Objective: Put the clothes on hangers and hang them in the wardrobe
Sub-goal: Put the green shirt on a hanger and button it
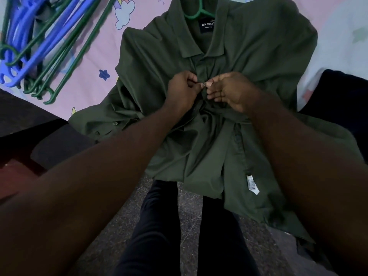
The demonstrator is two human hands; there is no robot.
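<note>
Shirt (249, 56) placket between both hands' fingers (194, 81)

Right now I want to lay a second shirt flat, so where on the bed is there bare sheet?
Bare pink sheet lies between the pile of hangers and the green shirt, a narrow strip. A paler patch opens right of the shirt, above a dark cloth. The middle is crowded: shirt, left hand and right hand.
</note>
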